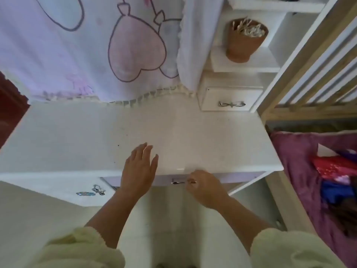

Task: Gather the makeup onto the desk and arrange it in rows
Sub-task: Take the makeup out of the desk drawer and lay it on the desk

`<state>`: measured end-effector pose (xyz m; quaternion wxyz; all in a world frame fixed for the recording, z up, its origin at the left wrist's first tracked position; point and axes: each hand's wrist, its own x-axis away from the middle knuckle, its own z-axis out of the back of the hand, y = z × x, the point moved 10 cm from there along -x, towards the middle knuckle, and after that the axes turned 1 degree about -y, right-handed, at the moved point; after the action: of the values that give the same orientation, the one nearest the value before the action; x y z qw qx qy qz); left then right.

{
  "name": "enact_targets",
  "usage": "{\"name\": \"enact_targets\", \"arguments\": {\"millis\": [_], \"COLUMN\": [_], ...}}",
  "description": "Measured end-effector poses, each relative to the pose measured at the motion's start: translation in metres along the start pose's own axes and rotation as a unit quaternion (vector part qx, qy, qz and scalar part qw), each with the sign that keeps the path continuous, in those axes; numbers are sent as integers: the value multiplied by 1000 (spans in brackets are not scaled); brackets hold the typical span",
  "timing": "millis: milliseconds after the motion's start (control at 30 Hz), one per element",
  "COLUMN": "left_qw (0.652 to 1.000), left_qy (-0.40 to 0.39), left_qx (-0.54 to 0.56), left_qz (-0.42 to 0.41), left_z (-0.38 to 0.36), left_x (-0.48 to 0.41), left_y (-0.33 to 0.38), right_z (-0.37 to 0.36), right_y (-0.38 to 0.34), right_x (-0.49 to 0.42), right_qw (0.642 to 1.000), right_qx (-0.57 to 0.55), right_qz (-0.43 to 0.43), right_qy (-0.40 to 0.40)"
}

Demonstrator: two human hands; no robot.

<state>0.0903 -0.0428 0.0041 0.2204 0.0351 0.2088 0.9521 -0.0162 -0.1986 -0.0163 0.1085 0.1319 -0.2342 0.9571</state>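
Pale yellow sleeves point(81, 246) are seen lowest. The left hand point(140, 169) is held over the front edge of the white desk point(77, 136), fingers straight and close together. The right hand point(204, 187) is curled on the metal drawer handle point(177, 182) under that edge. A brown pot point(245, 41) is set on the shelf point(222, 65) beyond.

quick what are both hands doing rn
Left hand: open, fingers straight, over the desk edge.
Right hand: fingers curled on the drawer handle.
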Motion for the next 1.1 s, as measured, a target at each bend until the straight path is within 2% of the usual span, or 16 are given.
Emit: {"name": "enact_targets", "arguments": {"millis": [100, 200, 300, 433, 633, 867, 1100], "left_qw": [999, 996, 994, 994, 992, 991, 992], "left_qy": [-1, -18, -23, -8, -6, -5, -61], "left_qx": [-37, -64, -84, -95, -115, -120, -101], "left_qz": [-31, -64, -64, -58, -52, -54, -49], "left_z": [-29, -53, -70, -74, -76, -75, -82], "left_x": [-14, -16, -13, -11, -14, -14, -12], "left_y": [-16, -24, -34, -36, -39, -37, -39], "right_z": [-41, -76, -101, -120, -127, -133, -150], "right_y": [5, 22, 43, 48, 48, 42, 36], "right_x": [-17, -30, -46, -65, -83, -58, -7], "right_qw": [998, 994, 990, 986, 983, 977, 981], "right_qx": [53, 108, 130, 158, 178, 197, 168], "right_qz": [42, 30, -9, -12, -38, -30, -21], "right_qy": [-2, -16, -45, -54, -30, -70, -98]}}
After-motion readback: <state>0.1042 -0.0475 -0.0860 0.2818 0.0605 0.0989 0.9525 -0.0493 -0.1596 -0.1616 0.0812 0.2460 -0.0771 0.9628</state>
